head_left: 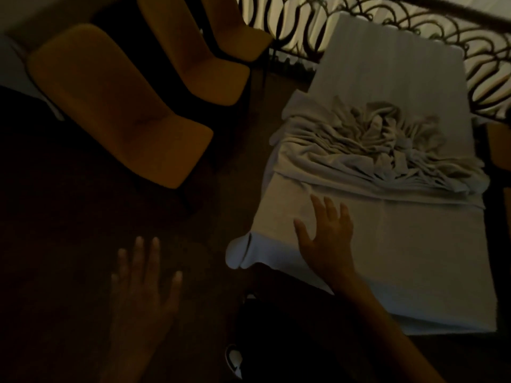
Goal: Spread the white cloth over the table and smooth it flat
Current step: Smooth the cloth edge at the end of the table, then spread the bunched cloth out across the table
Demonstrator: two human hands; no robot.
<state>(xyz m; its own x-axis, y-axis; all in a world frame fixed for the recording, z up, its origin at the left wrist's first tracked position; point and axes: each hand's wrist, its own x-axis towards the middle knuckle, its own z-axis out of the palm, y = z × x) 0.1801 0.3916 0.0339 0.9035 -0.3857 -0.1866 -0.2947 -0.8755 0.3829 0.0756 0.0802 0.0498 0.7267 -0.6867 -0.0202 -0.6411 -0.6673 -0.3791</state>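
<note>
A long table (414,244) on the right carries a flat white covering. A crumpled white cloth (381,145) lies bunched in a heap across the table's middle. My right hand (326,239) is open with fingers spread, over the near left part of the table, just short of the heap. My left hand (143,283) is open too, fingers apart, hovering over the dark floor left of the table and holding nothing. A corner of the covering (237,252) hangs off the table's near left edge.
Three mustard-yellow chairs (119,106) stand left of the table, the nearest close to its left edge. A dark ornate metal railing (414,26) runs behind the table. The floor (69,230) is dark. A shoe (233,360) shows at the bottom.
</note>
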